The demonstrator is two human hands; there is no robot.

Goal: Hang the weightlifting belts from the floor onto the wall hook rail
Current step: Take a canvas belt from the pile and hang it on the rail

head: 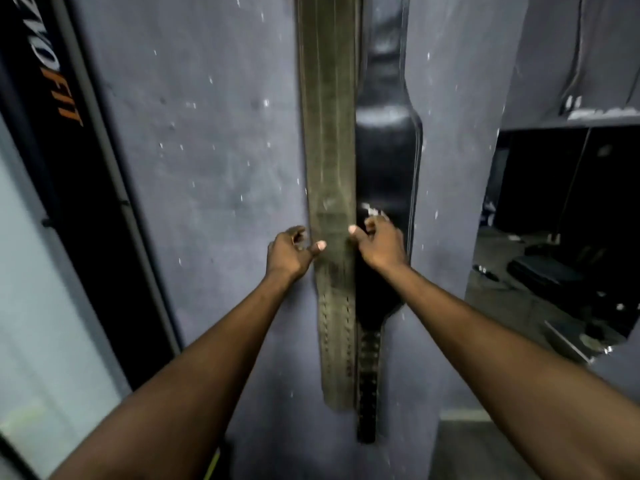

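An olive-green belt (329,202) hangs flat against the grey wall (207,168), its top running out of view above. The left hand (289,252) is at its left edge and the right hand (379,245) at its right edge, thumbs on the front face and fingers curled loosely apart, neither clamped around it. Below the hands the strap shows rows of holes. Just right of the right hand, partly behind the green one, hangs a black belt (388,161).
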